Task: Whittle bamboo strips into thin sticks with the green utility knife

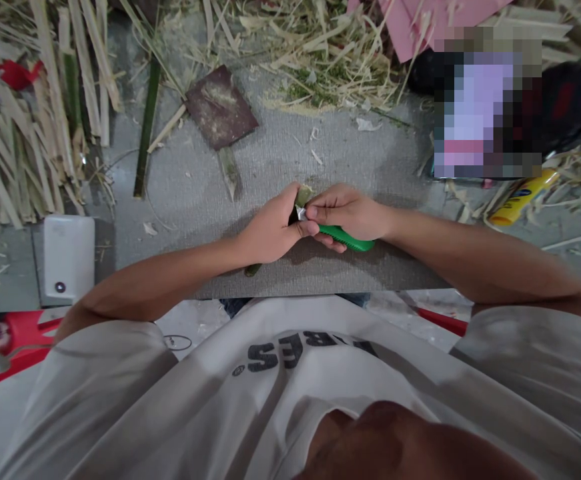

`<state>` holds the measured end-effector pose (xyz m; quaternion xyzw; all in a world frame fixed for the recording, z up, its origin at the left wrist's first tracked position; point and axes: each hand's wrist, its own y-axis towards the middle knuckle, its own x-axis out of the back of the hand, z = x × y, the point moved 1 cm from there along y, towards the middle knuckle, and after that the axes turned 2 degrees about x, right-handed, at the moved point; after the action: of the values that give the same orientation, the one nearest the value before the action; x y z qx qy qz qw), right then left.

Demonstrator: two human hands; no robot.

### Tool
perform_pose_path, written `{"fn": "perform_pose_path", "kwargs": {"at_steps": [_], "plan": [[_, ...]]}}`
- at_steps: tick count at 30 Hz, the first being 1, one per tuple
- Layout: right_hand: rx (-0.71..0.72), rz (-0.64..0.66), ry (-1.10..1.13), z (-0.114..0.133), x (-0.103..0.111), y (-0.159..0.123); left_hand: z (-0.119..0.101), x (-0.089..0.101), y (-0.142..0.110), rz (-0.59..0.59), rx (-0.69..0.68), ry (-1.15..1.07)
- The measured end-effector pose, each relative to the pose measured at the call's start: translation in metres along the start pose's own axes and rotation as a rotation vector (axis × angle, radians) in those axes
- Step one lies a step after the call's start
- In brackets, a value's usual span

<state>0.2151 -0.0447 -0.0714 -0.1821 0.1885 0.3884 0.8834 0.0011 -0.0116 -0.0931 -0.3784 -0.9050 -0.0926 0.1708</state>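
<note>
My left hand (273,229) is wrapped round a short green bamboo stick (303,194). One end of the stick shows above the fingers; its other end pokes out below the wrist. In my right hand (349,211) is a green-handled utility knife (347,238), its metal blade against the stick between both hands. The left thumb touches the knife near the blade. Beyond the hands, a square brown sandpaper sheet (221,107) lies on the grey table (170,220), with a pointed piece of bamboo (229,175) at its lower edge.
Bamboo strips (5,167) are heaped at the left, near a white power bank (69,257). A long green strip (147,133) lies behind. Shavings (315,60) cover the back. A yellow tube (523,197) rests at the right, below a blurred-out object (477,107).
</note>
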Motion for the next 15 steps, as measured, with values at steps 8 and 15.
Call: {"fn": "perform_pose_path", "kwargs": {"at_steps": [8,15], "plan": [[0.195,-0.276,-0.014,-0.011,-0.012,0.004,-0.005,0.0,0.001,-0.085,0.015,-0.007],[0.033,-0.015,0.04,-0.002,0.003,0.004,-0.011,0.004,0.003,-0.003,-0.008,-0.092]]}}
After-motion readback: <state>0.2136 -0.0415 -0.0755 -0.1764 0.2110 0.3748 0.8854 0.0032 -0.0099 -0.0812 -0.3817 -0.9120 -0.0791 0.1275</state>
